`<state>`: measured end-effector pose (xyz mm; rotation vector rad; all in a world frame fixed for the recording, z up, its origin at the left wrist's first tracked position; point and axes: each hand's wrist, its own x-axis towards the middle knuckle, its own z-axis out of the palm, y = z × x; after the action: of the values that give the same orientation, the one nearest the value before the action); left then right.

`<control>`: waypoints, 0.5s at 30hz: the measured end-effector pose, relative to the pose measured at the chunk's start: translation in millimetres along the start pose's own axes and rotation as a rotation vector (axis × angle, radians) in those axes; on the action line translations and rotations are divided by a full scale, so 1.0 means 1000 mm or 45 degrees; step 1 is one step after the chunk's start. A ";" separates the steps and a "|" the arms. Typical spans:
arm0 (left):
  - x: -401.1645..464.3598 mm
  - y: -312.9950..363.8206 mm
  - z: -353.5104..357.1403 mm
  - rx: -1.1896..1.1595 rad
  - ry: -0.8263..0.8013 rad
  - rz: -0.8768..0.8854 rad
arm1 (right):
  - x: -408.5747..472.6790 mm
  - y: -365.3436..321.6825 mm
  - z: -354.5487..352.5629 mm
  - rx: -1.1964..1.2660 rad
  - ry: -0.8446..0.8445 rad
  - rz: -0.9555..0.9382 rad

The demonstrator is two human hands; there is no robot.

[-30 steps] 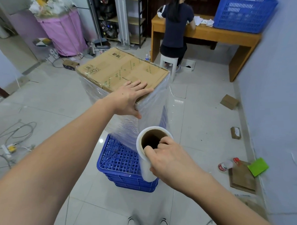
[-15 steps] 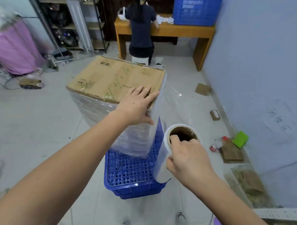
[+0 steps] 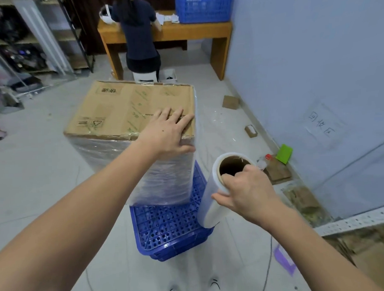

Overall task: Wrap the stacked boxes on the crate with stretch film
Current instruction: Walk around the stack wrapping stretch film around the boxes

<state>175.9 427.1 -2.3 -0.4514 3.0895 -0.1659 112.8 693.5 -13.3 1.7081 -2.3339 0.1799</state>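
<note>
To the right of the stacked boxes (image 3: 133, 108) the floor (image 3: 221, 131) lies open as far as the wall (image 3: 303, 65), broken only by small scraps along the wall's foot: a cardboard piece (image 3: 230, 102), a little box (image 3: 251, 131) and a green pad (image 3: 284, 154). The blue crate (image 3: 168, 231) juts out beyond the stack on the near side, so a low pass there meets its rim (the film roll (image 3: 212, 201) hangs just beside that corner). Behind the stack a seated person (image 3: 139, 36) and a wooden table (image 3: 195, 32) close off the far side, while the left side opens onto bare floor up to the shelving (image 3: 30, 42).
</note>
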 end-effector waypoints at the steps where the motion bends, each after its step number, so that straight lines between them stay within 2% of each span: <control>1: 0.002 0.005 -0.002 -0.009 0.002 -0.033 | -0.002 -0.002 0.001 0.041 0.019 -0.037; 8: 0.028 0.051 -0.005 -0.041 -0.007 -0.254 | -0.005 -0.021 -0.009 0.123 0.014 -0.336; 15: 0.023 0.059 0.002 -0.040 0.036 -0.285 | -0.012 -0.033 -0.006 0.194 -0.017 -0.656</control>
<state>136.9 476.2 -11.0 -0.8031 3.0648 -0.1273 148.3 695.7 -11.7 2.3199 -1.8443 0.2533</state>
